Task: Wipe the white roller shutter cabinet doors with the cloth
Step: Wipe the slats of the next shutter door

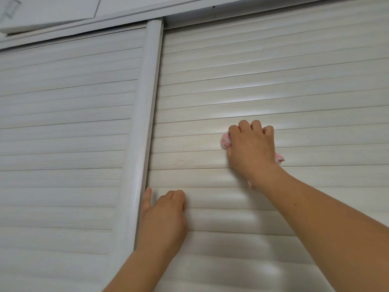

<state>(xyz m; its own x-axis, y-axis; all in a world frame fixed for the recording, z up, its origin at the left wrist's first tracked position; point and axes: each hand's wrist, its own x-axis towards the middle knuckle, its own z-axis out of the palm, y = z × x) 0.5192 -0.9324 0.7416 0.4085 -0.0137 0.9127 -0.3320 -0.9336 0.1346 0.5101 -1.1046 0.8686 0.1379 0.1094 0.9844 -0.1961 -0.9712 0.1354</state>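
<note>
Cloth (225,141), bunched in the right hand (250,148), pressed against the right shutter door (273,81); slats run left–right. Left hand (163,216), empty, fingers curled, braces near the centre post (145,123).

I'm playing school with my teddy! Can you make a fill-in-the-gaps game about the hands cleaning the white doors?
1. The right hand presses a crumpled ____ against the slats.
2. The cloth is white and ____.
3. The left hand rests beside the upright ____ between the two doors.

Missing words: cloth; pink; post
</note>
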